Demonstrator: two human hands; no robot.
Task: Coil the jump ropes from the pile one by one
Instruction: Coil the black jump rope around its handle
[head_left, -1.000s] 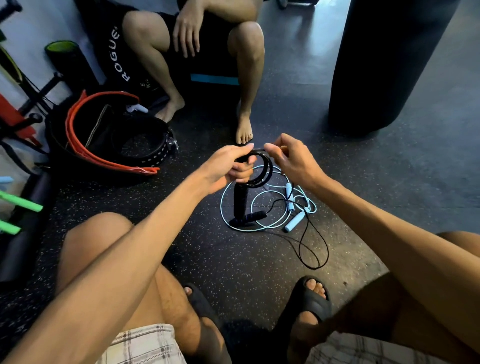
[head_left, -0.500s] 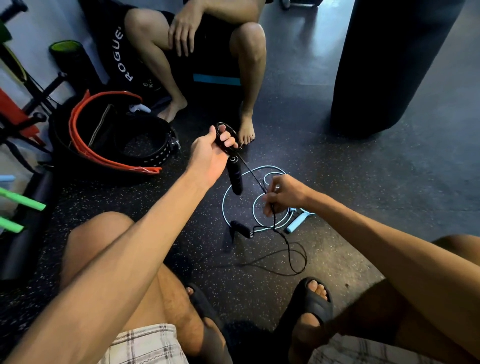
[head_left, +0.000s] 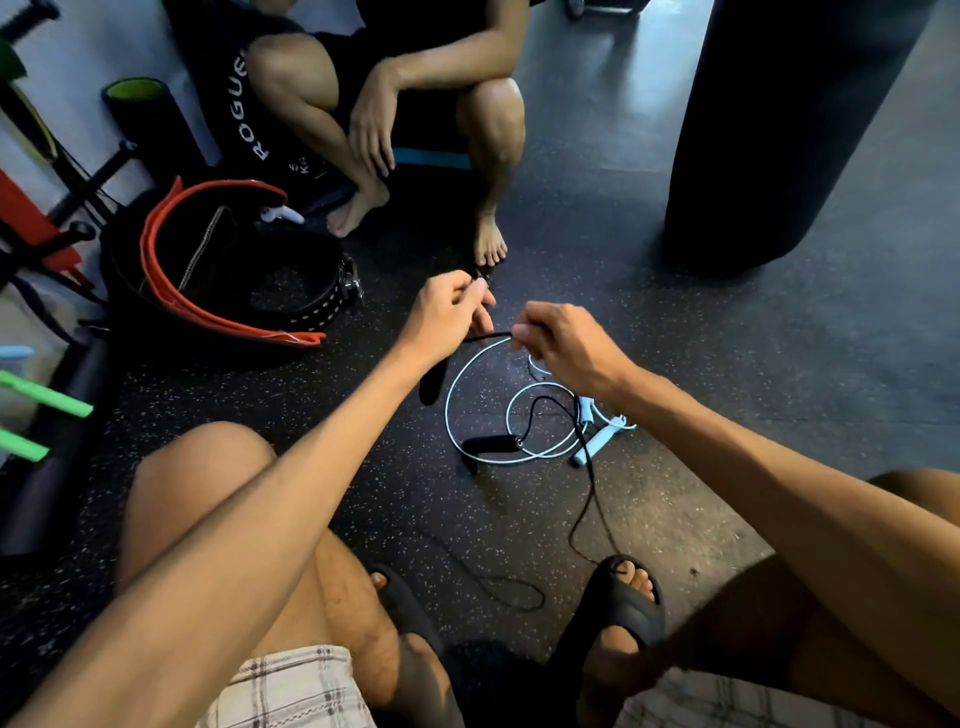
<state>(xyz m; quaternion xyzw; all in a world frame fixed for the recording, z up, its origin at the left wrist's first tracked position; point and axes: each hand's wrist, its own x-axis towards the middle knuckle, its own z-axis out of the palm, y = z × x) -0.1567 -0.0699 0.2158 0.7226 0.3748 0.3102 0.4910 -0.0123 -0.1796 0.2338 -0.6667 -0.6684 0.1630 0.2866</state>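
Note:
My left hand (head_left: 449, 312) is closed on loops of a black jump rope (head_left: 584, 483), and one black handle (head_left: 434, 382) hangs below it. My right hand (head_left: 558, 340) pinches the same cord just to the right, a short taut stretch running between the two hands. The rest of the black cord trails down over the floor to my sandal, and its other handle (head_left: 491, 444) lies on the floor. A light blue jump rope (head_left: 467, 379) with pale blue handles (head_left: 595, 439) lies loosely looped under my hands.
Another person's bare legs and hand (head_left: 371, 122) are close behind the ropes. A black bin with orange straps and a belt (head_left: 228, 280) stands at left, a black punching bag (head_left: 789, 130) at right. My knees and sandals (head_left: 621, 603) frame the near floor.
My right hand has risen from the floor pile with the cord and come up beside my left hand. My left hand has dropped slightly toward it.

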